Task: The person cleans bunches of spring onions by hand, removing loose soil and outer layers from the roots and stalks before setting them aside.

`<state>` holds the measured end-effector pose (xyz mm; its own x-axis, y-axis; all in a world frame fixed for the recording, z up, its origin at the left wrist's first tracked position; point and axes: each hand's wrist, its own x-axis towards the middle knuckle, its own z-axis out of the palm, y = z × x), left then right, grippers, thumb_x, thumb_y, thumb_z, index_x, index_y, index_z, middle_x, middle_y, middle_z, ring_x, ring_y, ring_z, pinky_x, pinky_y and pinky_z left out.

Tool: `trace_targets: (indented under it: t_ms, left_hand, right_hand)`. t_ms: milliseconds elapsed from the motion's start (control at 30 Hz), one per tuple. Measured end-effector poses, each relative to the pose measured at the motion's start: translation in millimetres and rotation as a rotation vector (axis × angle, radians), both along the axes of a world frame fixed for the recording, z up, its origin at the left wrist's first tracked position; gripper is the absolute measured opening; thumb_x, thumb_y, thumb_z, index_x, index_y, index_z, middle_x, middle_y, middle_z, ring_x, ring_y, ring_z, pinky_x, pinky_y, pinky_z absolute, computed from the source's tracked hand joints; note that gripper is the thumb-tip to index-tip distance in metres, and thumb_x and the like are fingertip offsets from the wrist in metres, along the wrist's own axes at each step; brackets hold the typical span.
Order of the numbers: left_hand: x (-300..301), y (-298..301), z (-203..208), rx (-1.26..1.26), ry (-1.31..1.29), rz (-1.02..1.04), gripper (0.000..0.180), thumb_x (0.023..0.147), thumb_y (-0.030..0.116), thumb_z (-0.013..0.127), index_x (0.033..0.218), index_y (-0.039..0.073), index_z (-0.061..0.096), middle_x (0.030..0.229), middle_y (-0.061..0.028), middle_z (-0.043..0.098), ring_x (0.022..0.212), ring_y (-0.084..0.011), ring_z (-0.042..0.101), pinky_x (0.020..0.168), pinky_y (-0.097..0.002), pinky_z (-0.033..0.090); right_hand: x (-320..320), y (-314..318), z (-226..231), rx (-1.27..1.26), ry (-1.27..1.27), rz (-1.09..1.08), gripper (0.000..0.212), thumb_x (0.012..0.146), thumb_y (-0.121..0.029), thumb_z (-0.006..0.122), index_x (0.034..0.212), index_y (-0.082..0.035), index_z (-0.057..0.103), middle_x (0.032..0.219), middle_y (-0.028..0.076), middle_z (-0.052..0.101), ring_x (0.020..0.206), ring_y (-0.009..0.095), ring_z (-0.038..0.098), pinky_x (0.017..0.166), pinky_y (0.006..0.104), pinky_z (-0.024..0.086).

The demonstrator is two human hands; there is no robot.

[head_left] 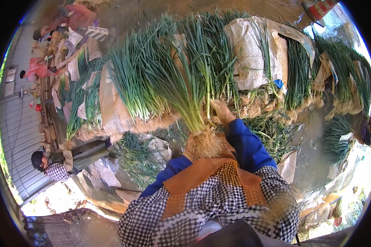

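A bunch of green onions (189, 109) stands in front of me, leaves fanned toward the far side and pale, hairy roots (205, 145) toward my body. My left hand (189, 151) is closed on this bunch from below, mostly hidden behind the roots. Just right of the bunch, my right hand (222, 112) is closed around the lower end of a single green onion stalk (208, 96). That hand is a little blurred, so its fingertips are not sharp. Beyond both hands lies a long row of green onions (140, 78), roots facing me.
Brown and white sacks (251, 57) lie among the row. Loose leaves (272, 136) are heaped on the ground at both sides of me. A co-worker in a checked top (57, 171) is at the left, with other people in red (39, 69) beyond. A striped cone (320, 9) stands far right.
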<state>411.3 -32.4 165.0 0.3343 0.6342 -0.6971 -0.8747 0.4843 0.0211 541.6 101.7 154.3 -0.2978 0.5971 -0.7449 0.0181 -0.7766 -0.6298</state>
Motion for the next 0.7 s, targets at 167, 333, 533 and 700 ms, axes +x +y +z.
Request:
trace_targets:
  t_ms: [167,333,533,700]
  left_hand:
    - [-4.6,6.3,-0.3,0.008,0.001,-0.008,0.042,0.076,0.006,0.055,0.117,-0.001,0.048,0.102,-0.0108,0.058,0.090,-0.0213,0.059,0.079,-0.0340,0.052]
    - [3.2,14.7,-1.5,0.028,-0.011,-0.042,0.042,0.076,0.006,0.055,0.116,-0.001,0.048,0.101,-0.0109,0.059,0.090,-0.0213,0.059,0.078,-0.0340,0.052]
    - [-2.8,9.5,2.4,0.060,-0.031,-0.016,0.041,0.075,0.005,0.055,0.116,-0.001,0.049,0.101,-0.0111,0.059,0.090,-0.0214,0.060,0.078,-0.0340,0.052]
    - [-23.5,20.3,44.6,0.349,-0.328,0.038,0.041,0.075,0.005,0.055,0.115,-0.001,0.049,0.101,-0.0112,0.059,0.089,-0.0215,0.060,0.078,-0.0340,0.052]
  right_hand:
    - [-10.0,-41.4,-33.2,-0.084,0.252,-0.300,0.029,0.092,-0.026,0.045,0.096,0.000,0.056,0.075,0.001,0.056,0.067,0.011,0.053,0.061,0.0238,0.043]
    - [-4.6,-28.8,-74.5,0.269,-0.050,-0.237,0.030,0.093,-0.025,0.043,0.084,0.000,0.058,0.070,0.001,0.053,0.063,0.011,0.048,0.059,0.0256,0.039]
    - [-7.1,-13.9,-85.2,0.452,-0.387,0.147,0.035,0.092,-0.028,0.043,0.085,0.002,0.059,0.067,0.005,0.052,0.063,0.015,0.044,0.063,0.0287,0.039]
    - [136.9,-21.3,-189.3,0.531,-0.807,0.081,0.018,0.085,-0.016,0.047,0.094,-0.003,0.055,0.072,0.013,0.058,0.064,0.025,0.058,0.056,0.0350,0.047]
